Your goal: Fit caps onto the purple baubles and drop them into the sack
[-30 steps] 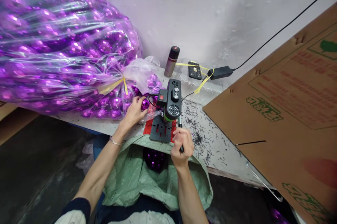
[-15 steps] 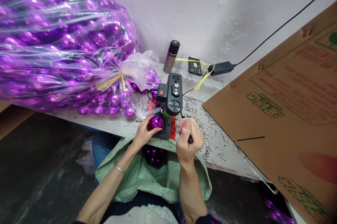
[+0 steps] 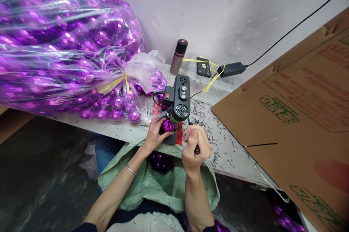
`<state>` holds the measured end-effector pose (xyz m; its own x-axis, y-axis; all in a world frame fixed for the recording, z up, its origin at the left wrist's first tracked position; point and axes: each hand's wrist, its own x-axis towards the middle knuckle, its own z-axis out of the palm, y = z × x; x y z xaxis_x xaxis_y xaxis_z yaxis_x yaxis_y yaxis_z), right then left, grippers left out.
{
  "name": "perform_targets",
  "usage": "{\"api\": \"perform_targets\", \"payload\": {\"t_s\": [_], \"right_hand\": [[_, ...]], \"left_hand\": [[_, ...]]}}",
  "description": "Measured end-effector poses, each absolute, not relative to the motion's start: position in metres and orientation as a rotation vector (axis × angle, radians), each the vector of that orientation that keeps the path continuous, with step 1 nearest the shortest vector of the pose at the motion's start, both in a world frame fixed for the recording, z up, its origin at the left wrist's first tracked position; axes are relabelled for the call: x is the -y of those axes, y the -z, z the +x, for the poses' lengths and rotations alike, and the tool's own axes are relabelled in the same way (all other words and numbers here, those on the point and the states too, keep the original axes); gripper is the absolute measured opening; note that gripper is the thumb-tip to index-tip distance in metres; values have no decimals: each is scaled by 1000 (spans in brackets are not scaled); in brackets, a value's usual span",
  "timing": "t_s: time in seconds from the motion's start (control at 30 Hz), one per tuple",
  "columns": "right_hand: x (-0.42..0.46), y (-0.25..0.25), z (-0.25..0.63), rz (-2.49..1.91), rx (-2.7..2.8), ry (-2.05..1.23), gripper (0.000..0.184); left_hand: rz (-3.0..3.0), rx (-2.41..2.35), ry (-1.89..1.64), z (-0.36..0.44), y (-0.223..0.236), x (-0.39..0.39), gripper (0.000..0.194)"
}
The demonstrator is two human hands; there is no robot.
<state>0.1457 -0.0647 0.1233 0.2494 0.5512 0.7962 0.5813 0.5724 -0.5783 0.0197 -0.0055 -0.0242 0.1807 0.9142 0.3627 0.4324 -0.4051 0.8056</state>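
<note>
With 12 o'clock pointing away from the person, a shiny purple faceted plastic-looking ball (image 3: pixel 167 125) sits at about 2 o'clock from the left hand (image 3: pixel 154 137). That grip is partly open to the ball's width and holds it, the thumb along its 5 o'clock side and the fingers around its 10 o'clock side. Being round, the ball shows no long axis.

The relation that matters is between the ball and the black two-fan tabletop machine (image 3: pixel 181 97): its long body runs 12 to 6 o'clock, and its green ring (image 3: pixel 176 119) lies just beside the ball, at roughly 2 o'clock from it. Whether the two touch, or how much height parts them, I cannot tell.

The right hand (image 3: pixel 196 146) is a closed fist around a slim black lever handle (image 3: pixel 197 149), which slants from 11 towards 5 o'clock. From this fist the ball lies at about 10 o'clock, apart from it, so the left hand is clearly the nearer.

Under the machine, a flat red sheet (image 3: pixel 179 134) lies on the white worktop (image 3: pixel 229 155); at 6 o'clock from the ball gapes a pale green woven sack (image 3: pixel 128 184).
</note>
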Motion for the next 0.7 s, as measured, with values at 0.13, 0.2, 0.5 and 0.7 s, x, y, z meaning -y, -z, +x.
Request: {"api": "perform_targets", "payload": {"t_s": [0.13,0.2,0.5,0.7], "right_hand": [[65,-121,146,-1072,1407,35,31],[65,-121,146,-1084,1409,53,31],[67,-120,147,-1080,1446,83,28],[70,-113,148,-1070,1472,111,27]], "left_hand": [[1913,-1287,-1139,19,24,9,63],[1964,-1275,-1113,17,24,11,64],[2063,-1228,-1156,22,26,11,59],[1973,-1282,-1178,28,32,7,59]]}}
